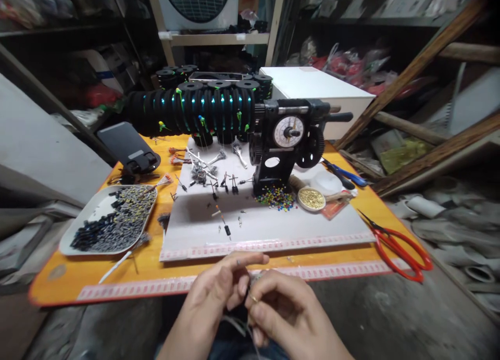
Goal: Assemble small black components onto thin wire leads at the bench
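Observation:
My left hand [221, 289] and my right hand [283, 308] meet in front of the table's near edge. On the left, the index finger stretches over while the other fingers curl around something small that is mostly hidden. The right thumb and forefinger pinch a tiny gold-coloured piece [253, 299]. A thin pale line [235, 324] hangs in a loop below the hands. Beyond them, on a white board [187, 230], lie small black pieces with wire ends, one black piece [227, 230] being nearest.
A black geared winder [289, 133] with line-wound spools [195, 110] stands behind. Left are a white tray [64, 245] of small parts and a phone [128, 144]. Coloured beads [275, 197], a dish of gold bits [311, 199], blue-handled pliers [347, 173] and red scissors [402, 250] lie right.

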Demonstrator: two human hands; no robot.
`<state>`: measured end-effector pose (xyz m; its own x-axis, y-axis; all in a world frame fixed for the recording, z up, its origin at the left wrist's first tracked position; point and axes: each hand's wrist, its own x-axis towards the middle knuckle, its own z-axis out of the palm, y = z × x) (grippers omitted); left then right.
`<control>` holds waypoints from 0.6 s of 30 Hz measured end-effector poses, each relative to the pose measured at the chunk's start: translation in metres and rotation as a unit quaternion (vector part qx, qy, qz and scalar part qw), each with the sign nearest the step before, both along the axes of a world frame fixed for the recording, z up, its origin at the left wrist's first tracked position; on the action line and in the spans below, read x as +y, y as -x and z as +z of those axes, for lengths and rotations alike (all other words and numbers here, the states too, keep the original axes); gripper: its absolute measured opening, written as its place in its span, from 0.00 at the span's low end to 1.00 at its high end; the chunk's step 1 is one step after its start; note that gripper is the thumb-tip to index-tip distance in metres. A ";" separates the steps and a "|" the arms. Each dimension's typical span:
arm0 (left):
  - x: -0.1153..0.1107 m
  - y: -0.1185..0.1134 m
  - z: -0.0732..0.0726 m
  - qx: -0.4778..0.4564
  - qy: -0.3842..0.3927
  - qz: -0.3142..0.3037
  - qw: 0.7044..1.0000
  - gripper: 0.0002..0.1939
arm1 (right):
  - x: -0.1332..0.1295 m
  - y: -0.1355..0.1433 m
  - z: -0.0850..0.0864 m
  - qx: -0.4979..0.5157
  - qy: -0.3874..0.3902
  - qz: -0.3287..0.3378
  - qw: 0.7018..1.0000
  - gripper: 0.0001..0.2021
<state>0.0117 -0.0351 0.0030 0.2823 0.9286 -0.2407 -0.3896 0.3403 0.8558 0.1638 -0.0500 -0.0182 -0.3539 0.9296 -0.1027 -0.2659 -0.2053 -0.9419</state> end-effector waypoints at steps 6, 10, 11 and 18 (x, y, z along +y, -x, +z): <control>-0.008 -0.008 -0.007 0.037 -0.055 0.048 0.997 0.14 | -0.004 -0.002 -0.007 -0.050 -0.018 0.005 0.999 0.17; -0.008 -0.015 -0.010 -0.021 -0.015 0.112 0.993 0.16 | -0.008 0.000 -0.002 -0.095 -0.074 0.008 0.993 0.16; -0.008 -0.017 -0.011 -0.023 -0.014 0.129 0.991 0.17 | -0.007 -0.001 -0.001 -0.119 -0.113 0.006 0.986 0.14; -0.004 -0.022 -0.001 -0.014 0.009 0.133 0.991 0.18 | -0.003 -0.007 -0.003 -0.274 -0.386 0.014 0.881 0.17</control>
<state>0.0337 -0.0393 0.0024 0.0346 0.9669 -0.2529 -0.4912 0.2368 0.8383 0.1706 -0.0531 -0.0215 -0.4720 0.7895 0.3923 0.2679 0.5525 -0.7893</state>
